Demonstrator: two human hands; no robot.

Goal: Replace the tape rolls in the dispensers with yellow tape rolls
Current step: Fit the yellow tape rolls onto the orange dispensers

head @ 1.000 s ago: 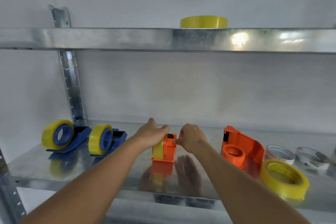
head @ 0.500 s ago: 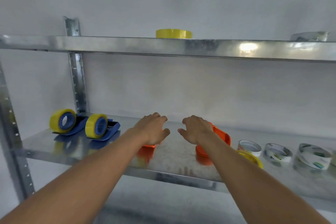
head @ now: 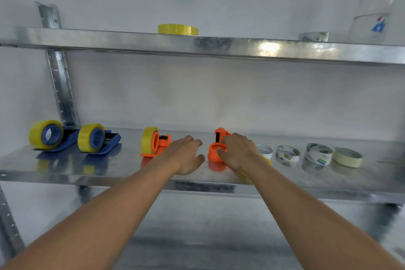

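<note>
On a metal shelf [head: 65, 173], the right hand [head: 237, 152] rests its curled fingers on the empty orange dispenser [head: 215, 151]; whether it truly grips is unclear, while the left hand [head: 186, 158] hovers relaxed beside it, holding nothing. A yellow tape roll [head: 266, 161] lies half hidden behind the right wrist. Steady the dispenser before seating that roll; bare shelf lies between the hands, but the front edge is close.

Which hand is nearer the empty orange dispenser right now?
Right. The right hand lies on the empty orange dispenser, fingers over its hub. The left hand hovers just to its left, apart from it, fingers relaxed.
</note>
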